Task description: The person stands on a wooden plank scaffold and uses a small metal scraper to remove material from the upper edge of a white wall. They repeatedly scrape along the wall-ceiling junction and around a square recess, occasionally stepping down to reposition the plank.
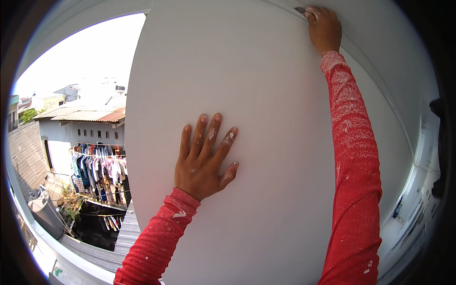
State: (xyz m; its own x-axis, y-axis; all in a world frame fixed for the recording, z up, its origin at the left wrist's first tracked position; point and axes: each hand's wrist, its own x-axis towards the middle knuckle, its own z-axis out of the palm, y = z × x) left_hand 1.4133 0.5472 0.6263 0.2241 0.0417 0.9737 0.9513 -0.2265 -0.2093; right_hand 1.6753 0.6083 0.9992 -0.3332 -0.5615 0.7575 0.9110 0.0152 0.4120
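Note:
My left hand (pixel 202 159) lies flat against a smooth white wall (pixel 256 199), its fingers spread and flecked with white. High at the upper right, my right hand (pixel 325 28) is closed round a small scraper (pixel 301 10), of which only a bit of the dark blade shows. That blade is up against the trim (pixel 280 5) where the wall meets the ceiling; the rest of the tool is hidden in my fingers. White dust coats both red sleeves, most thickly on the right forearm.
An opening on the left looks out on a neighbouring house with a tin roof (pixel 85 112) and hanging laundry (pixel 99 166). A grey water tank (pixel 45 213) stands below. Along the opening's lower edge runs a white ledge (pixel 57 249). The ceiling (pixel 399 52) curves down the right.

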